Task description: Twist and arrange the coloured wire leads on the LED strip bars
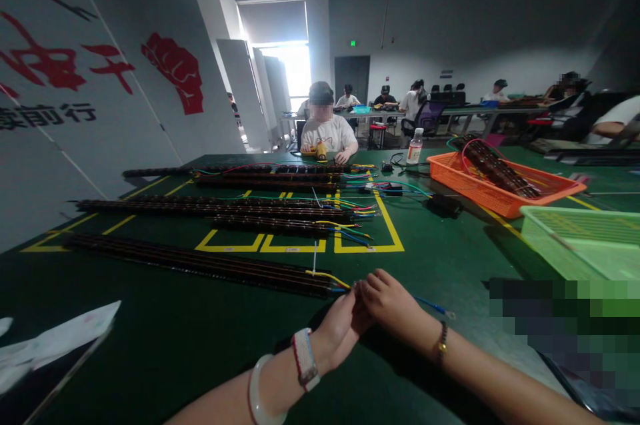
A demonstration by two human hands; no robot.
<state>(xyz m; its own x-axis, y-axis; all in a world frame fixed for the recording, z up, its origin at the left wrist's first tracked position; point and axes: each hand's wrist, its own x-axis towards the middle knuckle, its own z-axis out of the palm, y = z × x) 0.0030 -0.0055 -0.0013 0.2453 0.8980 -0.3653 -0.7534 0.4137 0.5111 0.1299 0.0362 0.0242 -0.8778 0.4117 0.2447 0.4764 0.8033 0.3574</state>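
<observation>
My left hand (pixel 345 325) and my right hand (pixel 387 298) meet at the near end of a long dark strip bundle (pixel 200 268). Both are closed, fingertips pressed together around the wires leaving that end. A yellow wire (pixel 327 275) runs from the bundle into the fingers. The blue wire (pixel 430 305) comes out past my right hand and ends in a ring terminal. What exactly sits between the fingertips is hidden. A white cable tie (pixel 315 257) stands up from the bundle near its wired end.
More dark bundles (pixel 215 206) with coloured wires lie across the green table behind. An orange basket (pixel 450 188) holding a bundle and a light green basket (pixel 545 232) stand at right, near a bottle (pixel 415 146). A person (pixel 327 128) sits opposite with a yellow tool.
</observation>
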